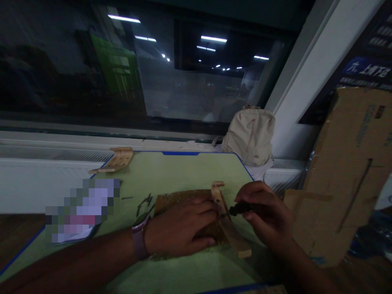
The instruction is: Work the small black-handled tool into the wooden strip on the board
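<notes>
My left hand (183, 224) lies flat over a brown panel (167, 199), with its fingertips against a curved wooden strip (234, 237). The strip runs along the panel's right edge, hooks over at its far end, and shows dark holes near the fingers. My right hand (271, 214) is closed around the dark handle of a small screwdriver (240, 208). Its tip points left and meets the strip beside my left fingertips; whether it sits on a screw cannot be made out. Part of the panel is hidden under my left hand.
Several dark screws or pins (143, 202) lie on the green table (171, 169). A second curved wooden piece (119, 159) rests at the back left corner, near a pixelated item (84, 210). Beyond stand a beige backpack (252, 132) and, at right, a tall cardboard piece (343, 175).
</notes>
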